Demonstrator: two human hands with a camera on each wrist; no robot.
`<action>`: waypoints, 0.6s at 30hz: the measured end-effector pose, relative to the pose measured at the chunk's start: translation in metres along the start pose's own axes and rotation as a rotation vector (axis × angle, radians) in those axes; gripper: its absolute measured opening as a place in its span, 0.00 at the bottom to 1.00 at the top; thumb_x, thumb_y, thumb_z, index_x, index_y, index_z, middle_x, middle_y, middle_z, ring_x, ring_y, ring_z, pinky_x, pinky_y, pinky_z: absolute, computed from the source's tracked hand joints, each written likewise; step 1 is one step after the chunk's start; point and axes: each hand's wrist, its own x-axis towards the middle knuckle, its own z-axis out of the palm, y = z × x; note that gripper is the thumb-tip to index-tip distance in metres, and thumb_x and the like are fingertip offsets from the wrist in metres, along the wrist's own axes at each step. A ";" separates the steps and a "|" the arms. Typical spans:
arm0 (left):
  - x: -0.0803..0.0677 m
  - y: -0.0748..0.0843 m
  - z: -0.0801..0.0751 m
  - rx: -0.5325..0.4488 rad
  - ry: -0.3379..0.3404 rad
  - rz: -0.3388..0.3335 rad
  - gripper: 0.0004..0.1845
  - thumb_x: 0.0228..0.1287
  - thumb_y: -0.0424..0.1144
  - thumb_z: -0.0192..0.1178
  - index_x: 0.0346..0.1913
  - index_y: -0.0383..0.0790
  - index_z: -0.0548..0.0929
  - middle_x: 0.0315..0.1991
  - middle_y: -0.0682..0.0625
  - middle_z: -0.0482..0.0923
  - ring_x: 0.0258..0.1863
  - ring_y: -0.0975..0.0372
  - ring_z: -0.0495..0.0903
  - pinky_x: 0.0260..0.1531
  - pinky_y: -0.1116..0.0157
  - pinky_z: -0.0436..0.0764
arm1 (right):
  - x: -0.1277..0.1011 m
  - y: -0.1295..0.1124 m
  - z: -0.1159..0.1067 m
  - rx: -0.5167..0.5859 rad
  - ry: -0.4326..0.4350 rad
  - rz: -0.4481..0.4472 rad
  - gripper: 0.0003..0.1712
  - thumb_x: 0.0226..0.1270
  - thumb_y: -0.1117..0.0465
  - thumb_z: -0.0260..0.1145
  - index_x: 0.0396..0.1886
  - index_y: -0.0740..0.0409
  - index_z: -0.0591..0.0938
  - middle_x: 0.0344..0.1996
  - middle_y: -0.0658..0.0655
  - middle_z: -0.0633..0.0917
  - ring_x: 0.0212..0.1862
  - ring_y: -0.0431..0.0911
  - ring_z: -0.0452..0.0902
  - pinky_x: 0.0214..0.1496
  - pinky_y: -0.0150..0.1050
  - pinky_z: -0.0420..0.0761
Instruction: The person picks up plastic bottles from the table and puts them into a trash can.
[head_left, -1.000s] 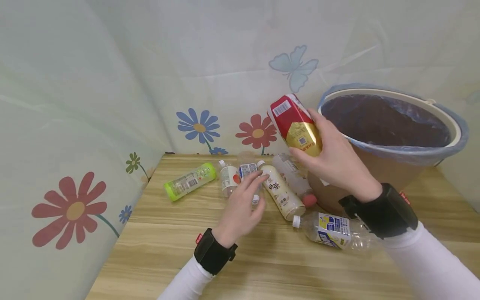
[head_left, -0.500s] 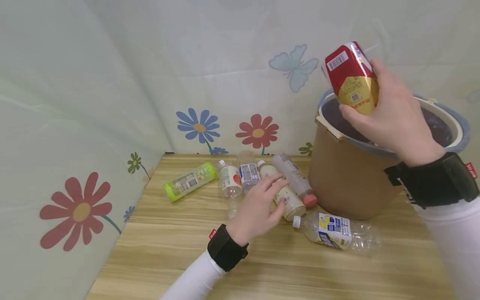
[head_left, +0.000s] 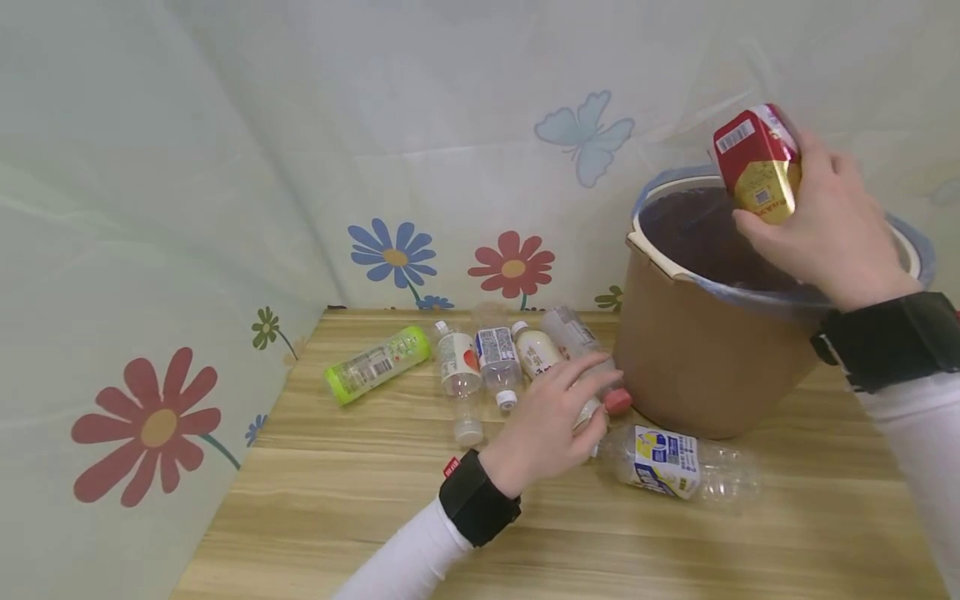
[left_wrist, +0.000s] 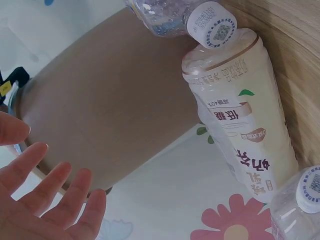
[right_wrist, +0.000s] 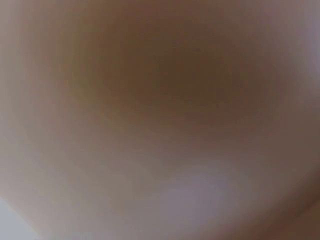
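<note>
In the head view my right hand (head_left: pixel 843 221) grips a red and gold drink carton (head_left: pixel 757 162) by its side, tilted over the mouth of a brown bin (head_left: pixel 690 350). The right wrist view is a brown blur. My left hand (head_left: pixel 551 417) hovers over a cream milk tea bottle (head_left: pixel 534 350) and overlaps its lower part from the head. In the left wrist view its fingers (left_wrist: pixel 65 182) are spread and loosely bent, holding nothing, with the milk tea bottle lying apart from them. Just right of this hand lies a clear bottle (head_left: pixel 667 462) with a blue and yellow label.
Left of the milk tea bottle lie a blue-labelled clear bottle (head_left: pixel 497 350), a white-labelled clear bottle (head_left: pixel 459 367) and a bright green bottle (head_left: pixel 378 365). A red-capped bottle (head_left: pixel 617 402) lies against the bin's foot. A flowered curtain (head_left: pixel 450 125) hangs behind the wooden table (head_left: pixel 300 517).
My right hand has carried the carton rightward from the bin's left side to over its opening. My left hand has moved right, from the blue-labelled bottle to over the milk tea bottle.
</note>
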 end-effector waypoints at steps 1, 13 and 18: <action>-0.001 0.000 0.000 0.002 0.001 -0.001 0.21 0.67 0.36 0.60 0.63 0.43 0.78 0.68 0.47 0.74 0.67 0.56 0.75 0.68 0.59 0.76 | 0.000 0.002 0.000 -0.012 -0.004 0.010 0.55 0.67 0.48 0.61 0.81 0.62 0.42 0.66 0.84 0.59 0.57 0.77 0.63 0.51 0.75 0.69; -0.013 -0.006 -0.005 -0.021 -0.003 -0.049 0.22 0.69 0.37 0.57 0.65 0.45 0.77 0.71 0.47 0.72 0.70 0.55 0.73 0.68 0.57 0.75 | -0.013 -0.008 0.003 -0.019 0.023 -0.061 0.44 0.68 0.48 0.55 0.77 0.70 0.58 0.67 0.83 0.66 0.66 0.78 0.60 0.61 0.75 0.61; -0.019 -0.008 -0.011 -0.027 -0.007 -0.092 0.21 0.69 0.37 0.58 0.64 0.44 0.78 0.70 0.46 0.72 0.70 0.54 0.72 0.67 0.53 0.76 | -0.030 -0.023 0.013 0.075 0.125 -0.139 0.35 0.68 0.53 0.58 0.70 0.66 0.71 0.63 0.77 0.74 0.58 0.72 0.72 0.54 0.68 0.67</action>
